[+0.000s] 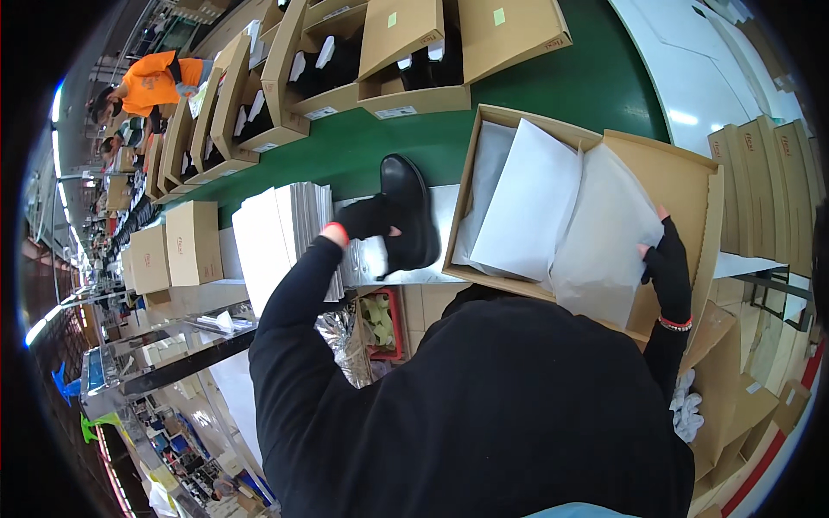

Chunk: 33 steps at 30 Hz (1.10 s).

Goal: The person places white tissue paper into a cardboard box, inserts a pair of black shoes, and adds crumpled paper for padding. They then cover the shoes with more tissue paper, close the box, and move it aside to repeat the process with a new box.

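My left hand (370,219), in a black fingerless glove, is closed on a black ankle boot (409,194) held above the metal edge of the worktable. The toe points away from me, and most of my fingers are hidden behind the dark boot. In front of me lies an open cardboard shoe box (473,160) lined with white tissue paper (604,233), a flat white sheet (528,194) resting on it. At the paper's right edge, over the lid, my right hand (667,268), gloved likewise, pinches the tissue paper between thumb and fingers.
Left of the boot stands a stack of white sheets (275,233). Open boxes with black shoes (414,69) line the green conveyor belt (553,95). Closed cartons (193,243) stand at left, more boxes (760,186) at right. Another person (151,84) in orange works far left.
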Each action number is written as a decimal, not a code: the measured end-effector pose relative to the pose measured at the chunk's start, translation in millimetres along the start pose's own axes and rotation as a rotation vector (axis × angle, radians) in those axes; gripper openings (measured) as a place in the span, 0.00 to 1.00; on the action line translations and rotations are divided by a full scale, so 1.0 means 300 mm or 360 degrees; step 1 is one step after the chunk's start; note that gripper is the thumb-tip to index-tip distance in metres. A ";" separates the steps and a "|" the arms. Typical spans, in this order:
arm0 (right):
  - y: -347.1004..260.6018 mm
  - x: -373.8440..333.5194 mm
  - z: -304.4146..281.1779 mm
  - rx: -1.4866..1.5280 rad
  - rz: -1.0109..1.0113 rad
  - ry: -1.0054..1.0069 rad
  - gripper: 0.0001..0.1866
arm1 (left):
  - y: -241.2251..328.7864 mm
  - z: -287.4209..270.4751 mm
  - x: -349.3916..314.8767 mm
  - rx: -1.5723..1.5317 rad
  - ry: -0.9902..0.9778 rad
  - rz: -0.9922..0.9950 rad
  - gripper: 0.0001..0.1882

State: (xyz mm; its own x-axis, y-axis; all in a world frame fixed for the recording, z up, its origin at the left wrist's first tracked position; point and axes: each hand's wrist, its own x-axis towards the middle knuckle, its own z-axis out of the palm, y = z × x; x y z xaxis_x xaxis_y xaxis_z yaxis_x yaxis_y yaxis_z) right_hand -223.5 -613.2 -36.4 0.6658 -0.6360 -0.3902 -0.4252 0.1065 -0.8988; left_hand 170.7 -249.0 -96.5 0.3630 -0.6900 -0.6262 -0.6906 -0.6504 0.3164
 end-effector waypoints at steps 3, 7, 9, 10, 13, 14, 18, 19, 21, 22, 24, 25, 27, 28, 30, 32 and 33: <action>-0.014 -0.006 -0.008 0.0473 -0.0286 0.0046 0.38 | -0.201 -0.042 -0.051 -0.0967 0.0073 0.0115 0.43; -0.047 -0.020 -0.010 0.0410 -0.0462 0.0050 0.39 | 0.019 -0.228 -0.150 -0.1453 -0.0134 0.0402 0.40; -0.044 -0.017 -0.002 0.0464 -0.0489 0.0071 0.40 | 0.149 -0.246 -0.100 -0.1493 -0.0199 0.0604 0.40; -0.042 -0.013 0.008 0.0523 -0.0497 0.0084 0.41 | 0.220 -0.241 -0.056 -0.1506 -0.0228 0.0704 0.40; -0.076 -0.020 0.055 0.0589 -0.0531 0.0095 0.40 | 0.425 -0.176 0.081 -0.1465 -0.0400 0.0827 0.37; -0.087 -0.020 0.064 0.0566 -0.0588 0.0108 0.39 | 0.427 -0.109 0.166 -0.1354 -0.0372 0.0900 0.37; 0.085 0.049 0.007 0.1657 -0.0748 -0.0574 0.31 | 0.541 0.116 0.396 -0.1028 -0.0500 0.0982 0.39; 0.124 0.050 0.012 0.1876 -0.0715 -0.0608 0.28 | 0.522 0.226 0.454 -0.0480 -0.0295 0.0919 0.36; 0.194 0.019 0.061 0.0775 -0.0578 0.0374 0.31 | 0.644 0.224 0.382 -0.0019 -0.0168 0.0666 0.31; 0.298 0.026 0.063 0.0416 -0.0660 0.0508 0.31 | 0.632 0.268 0.369 0.0039 0.0157 0.0882 0.27; 0.362 -0.016 0.127 -0.0355 -0.0644 0.0471 0.31 | 0.645 0.265 0.338 0.0362 0.0465 0.1000 0.24; 0.391 -0.023 0.174 -0.0820 -0.0746 0.0549 0.35 | 0.651 0.251 0.321 0.0524 0.0622 0.1051 0.24; 0.309 -0.003 0.304 -0.0917 -0.0786 0.0332 0.46 | 0.646 0.212 0.305 0.0154 0.0448 0.0888 0.24; 0.233 0.010 0.362 -0.0792 -0.0591 0.0020 0.48 | 0.622 0.206 0.322 -0.0197 0.0436 0.0808 0.25; 0.184 0.107 0.459 -0.0926 -0.0349 -0.0566 0.51 | 0.578 0.207 0.347 -0.1322 0.0314 0.0661 0.35; 0.263 0.187 0.555 -0.1296 -0.0928 -0.0154 0.56 | 0.606 0.115 0.313 -0.1400 0.0210 0.0624 0.38; 0.261 0.215 0.592 -0.1409 -0.0906 -0.0181 0.57 | 0.622 0.080 0.264 -0.1169 0.0193 0.0530 0.37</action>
State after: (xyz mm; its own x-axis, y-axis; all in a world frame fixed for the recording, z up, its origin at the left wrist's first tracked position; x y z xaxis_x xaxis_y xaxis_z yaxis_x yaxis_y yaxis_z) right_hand -105.0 -510.2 -167.3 0.9415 -0.3368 -0.0150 -0.2975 -0.8091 -0.5069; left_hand 55.6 -417.6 -104.2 0.3053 -0.8860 -0.3490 -0.2029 -0.4186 0.8852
